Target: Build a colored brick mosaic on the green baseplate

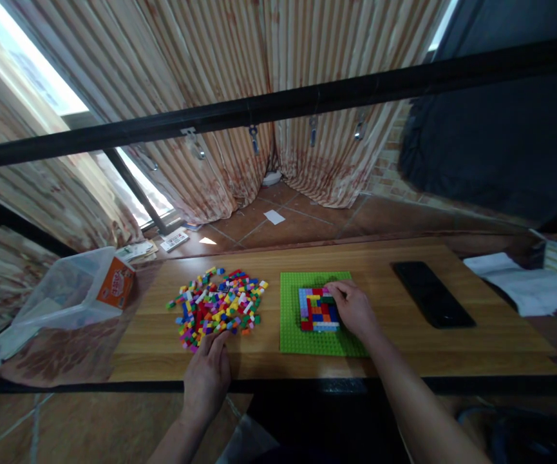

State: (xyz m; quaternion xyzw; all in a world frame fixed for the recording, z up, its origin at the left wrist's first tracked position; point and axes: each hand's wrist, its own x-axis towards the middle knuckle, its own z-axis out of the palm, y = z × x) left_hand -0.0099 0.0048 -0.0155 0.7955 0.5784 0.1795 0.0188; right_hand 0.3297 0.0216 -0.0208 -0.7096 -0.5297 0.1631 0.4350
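A green studded baseplate (pixel 290 341) lies on the wooden table, carrying a square build of colourful toy bricks (pixel 319 310). My right hand (pixel 355 309) is at the build's upper right corner, its thumb and index finger pinched together there. Whatever sits between those fingertips is too small and covered to name. To the left spreads a loose pile of small mixed-colour bricks (pixel 220 303). My left hand (pixel 208 370) rests at the pile's near edge with its fingers bent together and their tips among the bricks. Whether it grips one is hidden.
A black phone (pixel 433 293) lies on the right of the table (pixel 254 357). Off the left end stands a clear plastic box (pixel 70 290) with an orange label. White papers (pixel 524 280) lie beyond the right end. A black metal bar (pixel 288 106) crosses beyond the table, before striped curtains.
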